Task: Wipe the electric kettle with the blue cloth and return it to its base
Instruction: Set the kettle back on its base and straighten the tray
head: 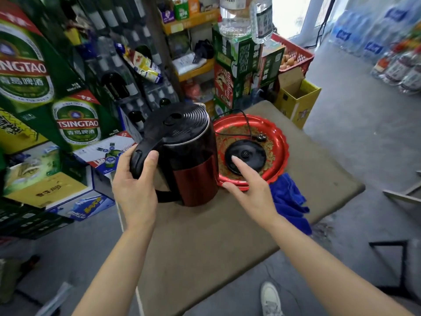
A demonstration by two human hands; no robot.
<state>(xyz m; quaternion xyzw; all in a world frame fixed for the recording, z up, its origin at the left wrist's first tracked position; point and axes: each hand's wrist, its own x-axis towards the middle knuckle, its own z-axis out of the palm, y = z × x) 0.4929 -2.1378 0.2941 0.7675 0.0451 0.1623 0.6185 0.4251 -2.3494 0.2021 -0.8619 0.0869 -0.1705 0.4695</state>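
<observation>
My left grip (136, 179) was wrapped round the handle of the kettle (189, 156), thumb over the top of the black handle and fingers hidden behind it. The kettle stood upright, its bottom at or just above the counter (205, 242); I could not tell whether it was resting or lifted slightly. I held it by the handle because that was the one part made for carrying, and it kept the red body bare for wiping.

My right grip (248, 185) was open and empty, fingers spread, the forefinger stretched over the rim of the red tray (280, 142) toward the black base (246, 156), seemingly touching its near edge. I judged this hand was steadying or checking the base so the kettle could go back on squarely. The base sat in the middle of the tray, just right of the kettle and apart from it, its cord (246, 124) looping to the tray's far side.

The cloth (289, 201) lay bunched on the counter beside the tray's near-right edge, partly under my right wrist, in neither hand.

The counter was a small brown-topped table with rounded corners. Around it, stacked beer cartons (75, 124), bottles, shelves and a grey concrete floor suggested a shop storeroom.
</observation>
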